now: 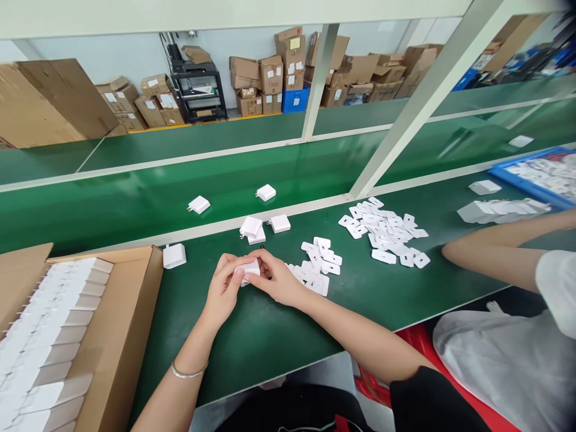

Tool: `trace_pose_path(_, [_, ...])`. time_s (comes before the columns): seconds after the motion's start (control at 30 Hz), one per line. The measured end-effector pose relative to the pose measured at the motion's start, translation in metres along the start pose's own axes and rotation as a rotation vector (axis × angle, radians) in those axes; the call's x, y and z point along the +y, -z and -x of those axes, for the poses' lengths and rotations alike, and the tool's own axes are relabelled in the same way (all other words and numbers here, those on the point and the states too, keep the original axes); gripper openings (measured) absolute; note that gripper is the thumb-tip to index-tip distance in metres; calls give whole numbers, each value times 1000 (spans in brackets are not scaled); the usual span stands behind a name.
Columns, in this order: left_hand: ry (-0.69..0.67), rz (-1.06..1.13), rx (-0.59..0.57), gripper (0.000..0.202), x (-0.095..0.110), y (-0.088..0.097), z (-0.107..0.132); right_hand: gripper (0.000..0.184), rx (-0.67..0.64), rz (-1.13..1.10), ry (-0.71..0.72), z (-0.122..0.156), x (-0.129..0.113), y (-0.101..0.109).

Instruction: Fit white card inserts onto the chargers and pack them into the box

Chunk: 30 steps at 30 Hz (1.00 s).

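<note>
My left hand (224, 286) and my right hand (279, 279) meet over the green table, both closed round one white charger (250, 269) held between the fingertips. A pile of small white stickers (317, 266) lies just right of my right hand. Two white chargers (252, 229) and a third (280, 223) sit just beyond my hands. Another charger (174, 255) stands by the cardboard box (119, 324) at my left, which holds rows of white chargers.
A larger heap of white stickers (387, 231) lies further right. Two chargers (198, 204) (266, 192) ride on the green conveyor belt (135, 198). A co-worker's arm (495, 255) reaches in from the right, near a blue tray (535, 174). Stacked cartons stand behind.
</note>
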<state>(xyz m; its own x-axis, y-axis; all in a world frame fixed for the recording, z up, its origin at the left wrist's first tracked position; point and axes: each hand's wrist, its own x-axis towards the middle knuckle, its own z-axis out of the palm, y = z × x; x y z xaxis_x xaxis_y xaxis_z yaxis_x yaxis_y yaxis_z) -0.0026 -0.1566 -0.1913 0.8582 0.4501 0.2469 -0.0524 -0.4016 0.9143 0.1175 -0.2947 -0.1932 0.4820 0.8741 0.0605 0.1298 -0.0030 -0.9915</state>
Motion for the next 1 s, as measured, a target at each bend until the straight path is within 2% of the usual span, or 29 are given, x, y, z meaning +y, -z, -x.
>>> trace_pose_path(0.1, [73,184,-14,59,-2,-1,1,42,10,7,1,1,0,0])
trace_pose_path(0.17, [76,258,-50,61,-2,-2,1,43,14,3,-3,0,1,1])
trace_pose_path(0.33, [-5,65,-22,39,2,-5,1,42,41,-32,7,0,5,1])
trace_pose_path(0.5, [-57,-7,27,37,7,-10,0,45,80,-68,10,0,7,-3])
trace_pose_path(0.7, [-153,-33,-2,40,0,-9,1,44,100,-68,44,-1,7,-4])
trace_pose_path(0.8, [-159,-22,-47,40,0,-4,2,39,92,75,66,1,-7,0])
trace_pose_path(0.87, [-141,-30,-48,39,1,3,2,38,24,268,67,-3,-22,7])
trace_pose_path(0.93, [-144,-68,-5,37,2,9,2,40,-38,445,64,-16,-36,17])
trace_pose_path(1.0, [-161,-111,55,35,1,16,2,41,-13,553,83,-42,-46,32])
